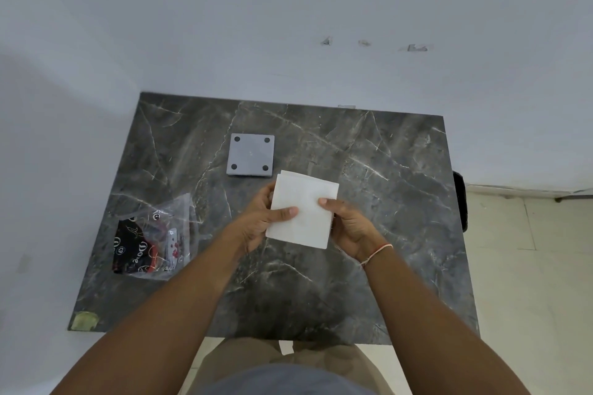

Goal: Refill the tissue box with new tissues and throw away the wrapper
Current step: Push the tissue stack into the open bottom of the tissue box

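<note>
So both hands are on the stack of white tissues [303, 210], held up a bit above the dark marble table [385, 202]. The left hand [261, 221] has the stack's left edge, thumb lying flat on top and the other fingers curled underneath. The right hand [349, 228] is doing the same on the right edge, thumb on top near the middle of that side, fingers tucked below where I can't really see them. The hands are closed onto the stack, not squeezing it out of shape, and the sheets look flat and squared up with one layer peeking out at the far corner. There's a thin red-and-white thread [377, 254] on the right wrist.

Just past the fingertips, on the far side of the stack, sits a grey square piece [250, 154] with four dark round pads, lying flat on the table. Can't tell if the tissues overlap it or just hover in front. Off to the left of the left hand, well apart from it, the clear plastic wrapper [154, 237] with black and red print lies crumpled on the table.
</note>
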